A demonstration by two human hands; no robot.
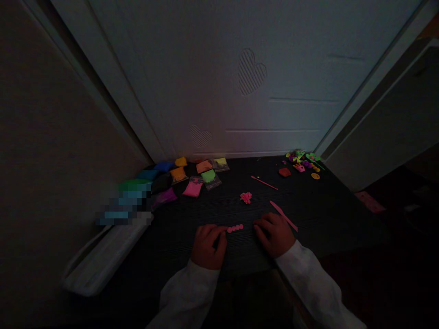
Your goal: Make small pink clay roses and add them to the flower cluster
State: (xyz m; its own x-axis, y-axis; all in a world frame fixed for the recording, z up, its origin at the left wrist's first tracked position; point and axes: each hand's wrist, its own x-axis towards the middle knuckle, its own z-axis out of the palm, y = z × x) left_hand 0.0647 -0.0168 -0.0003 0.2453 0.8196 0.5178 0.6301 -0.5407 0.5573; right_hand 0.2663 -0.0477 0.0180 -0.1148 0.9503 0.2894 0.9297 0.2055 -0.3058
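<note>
A short row of small pink clay discs point(235, 228), overlapping end to end, lies on the dark table. My left hand point(208, 246) rests at its left end, index fingertip at the first disc, thumb held apart below. To the right of the row, my right hand point(275, 234) lies on the tabletop with its fingers loosely stretched and nothing visible in them. Just beyond it is a pink plastic clay knife point(284, 215). A pink, many-petalled clay piece point(246, 197) sits farther back, and behind that lies a thin pink stick tool point(264, 182).
Bags of coloured clay, such as a pink one point(193, 187) and a green one point(210, 177), are spread at the back left. A pale elongated case point(109, 256) stands at the left edge. Small colourful clay figures point(302, 160) and a red lump point(284, 172) lie back right.
</note>
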